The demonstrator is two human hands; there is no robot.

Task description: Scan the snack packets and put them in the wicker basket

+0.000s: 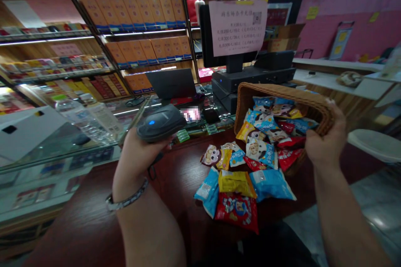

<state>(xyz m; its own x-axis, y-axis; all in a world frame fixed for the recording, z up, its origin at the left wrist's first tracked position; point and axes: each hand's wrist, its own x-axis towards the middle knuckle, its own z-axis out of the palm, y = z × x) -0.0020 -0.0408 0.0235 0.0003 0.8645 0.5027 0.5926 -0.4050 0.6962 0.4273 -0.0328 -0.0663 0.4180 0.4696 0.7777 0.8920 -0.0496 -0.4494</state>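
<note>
In my left hand (138, 150) is a black barcode scanner (161, 122) with a small blue light, raised above the dark wooden counter (103, 192). My right hand (327, 142) grips the right end of a brown wicker basket (239, 106), thumb over its rim. The basket is tipped on its side, with its mouth towards me. Blue, yellow and red snack bags (261, 152) fill it and spill out at its mouth. In front of it lie a red bag (236, 210), a yellow bag (236, 182) and several blue ones.
Behind the basket stands a monitor with a paper sign (238, 27) on a black cash register (250, 76). A laptop (172, 83) and plastic bottles (83, 117) stand on the glass case at left. A white stool (376, 144) is at right.
</note>
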